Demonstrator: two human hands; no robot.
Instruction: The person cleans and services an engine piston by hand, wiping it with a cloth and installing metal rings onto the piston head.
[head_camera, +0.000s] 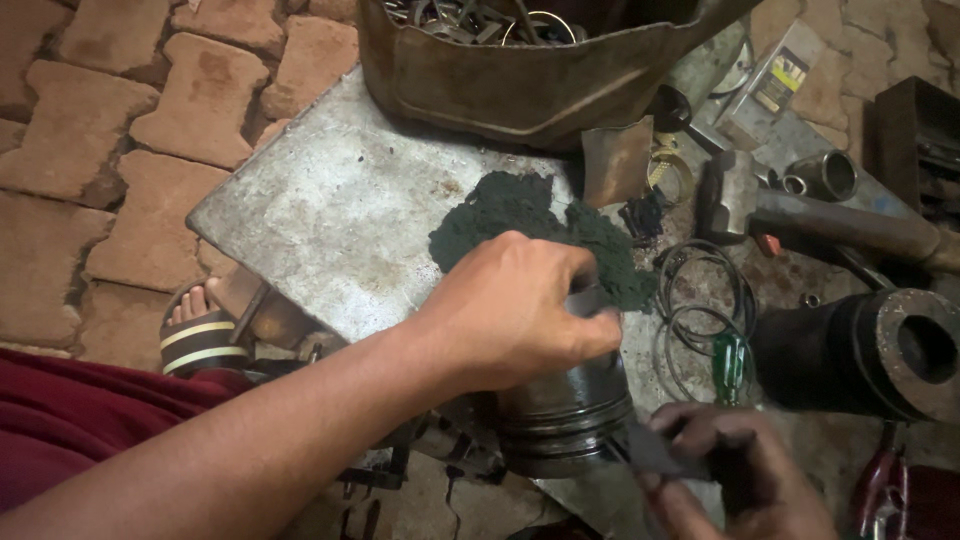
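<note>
My left hand (510, 310) grips the top of a dark metal piston (565, 415) that stands on the grey metal plate (330, 210). My right hand (735, 480), at the lower right, pinches a thin flat dark strip (645, 450) whose tip touches the grooved lower side of the piston. Just behind my left hand lies a dark green scouring pad (510, 210).
A rusty metal container (520, 80) of rings and parts sits at the plate's far edge. Thin metal rings (700, 300), a green-handled screwdriver (733, 362), a hammer (800, 215) and a heavy cylinder sleeve (880, 350) lie at right. My sandalled foot (200, 325) rests on the brick paving at left.
</note>
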